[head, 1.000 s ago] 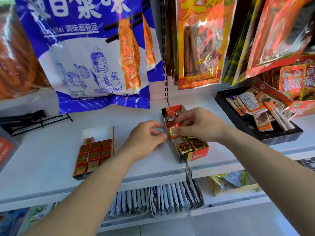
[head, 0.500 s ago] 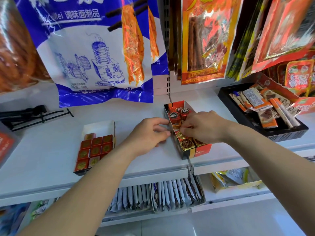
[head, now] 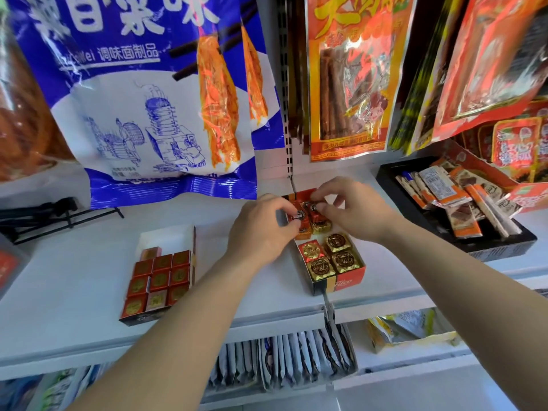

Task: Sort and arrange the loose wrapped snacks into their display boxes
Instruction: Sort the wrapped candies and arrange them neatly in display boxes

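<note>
Two bare hands meet over the far end of the narrow red-and-black cardboard display box [head: 341,284] on the white shelf [head: 74,292]. The left hand [head: 261,229] has a narrow grip, thumb and forefinger pinched on a red foil-wrapped square candy [head: 299,222] at the box's left wall. The right hand [head: 353,209] also has a narrow grip, its fingertips [head: 321,206] closed on the top of a gold foil-wrapped square candy [head: 320,222] just beside the red one. Both candies sit inside the box, touching each other.

Nearer the front of the same box lie four more wrapped squares [head: 330,256], three gold and one red, packed in two rows.

Well apart to the left on the shelf stands a white open carton [head: 166,237] filled at its near end with flat red squares bearing gold seals [head: 160,280]. To the right sits a black tray [head: 504,244] of loose orange-and-white wrapped bars [head: 456,200]. Above hang a large blue-and-white snack bag [head: 154,114] and an orange-red packet [head: 350,78]. Below the shelf, grey sachets [head: 296,357] stand upright in a row.
</note>
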Available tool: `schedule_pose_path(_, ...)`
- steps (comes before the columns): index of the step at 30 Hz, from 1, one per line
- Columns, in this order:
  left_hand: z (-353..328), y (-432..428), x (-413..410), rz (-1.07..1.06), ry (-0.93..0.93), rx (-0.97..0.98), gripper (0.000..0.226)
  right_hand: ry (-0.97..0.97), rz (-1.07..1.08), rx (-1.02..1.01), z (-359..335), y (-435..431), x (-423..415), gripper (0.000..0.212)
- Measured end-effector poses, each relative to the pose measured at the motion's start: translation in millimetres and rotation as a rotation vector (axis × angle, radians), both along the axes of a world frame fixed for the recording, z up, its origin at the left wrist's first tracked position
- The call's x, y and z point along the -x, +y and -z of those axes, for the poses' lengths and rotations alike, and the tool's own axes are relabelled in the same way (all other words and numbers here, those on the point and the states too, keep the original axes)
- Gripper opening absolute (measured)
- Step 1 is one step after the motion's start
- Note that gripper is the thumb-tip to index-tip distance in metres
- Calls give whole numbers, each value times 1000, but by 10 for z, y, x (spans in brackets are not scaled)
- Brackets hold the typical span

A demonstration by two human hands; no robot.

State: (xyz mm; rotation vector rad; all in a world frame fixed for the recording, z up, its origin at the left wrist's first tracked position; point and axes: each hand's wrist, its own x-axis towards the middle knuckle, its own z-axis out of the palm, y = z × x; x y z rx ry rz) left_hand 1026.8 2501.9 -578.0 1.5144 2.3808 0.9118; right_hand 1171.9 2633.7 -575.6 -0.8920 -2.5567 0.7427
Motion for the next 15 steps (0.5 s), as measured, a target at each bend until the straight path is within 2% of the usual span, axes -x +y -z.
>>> schedule_pose_path(4, -20, 39, -61, -13, 44, 37, 19, -57, -32, 5, 48, 15, 0, 20)
schedule_pose_path(9, -30, 54, -89, 36, -35, 56, 47, -37, -29, 28, 44, 39, -13, 40)
schedule_pose_path(11, -37, 54, -78, 40, -49, 40, 51, 1, 1, 34, 26, 31, -32, 44)
schedule_pose_path(15, -119, -12, -48, 52, -140, -76, 44, 180, 71, 94, -97, -20, -152, 33)
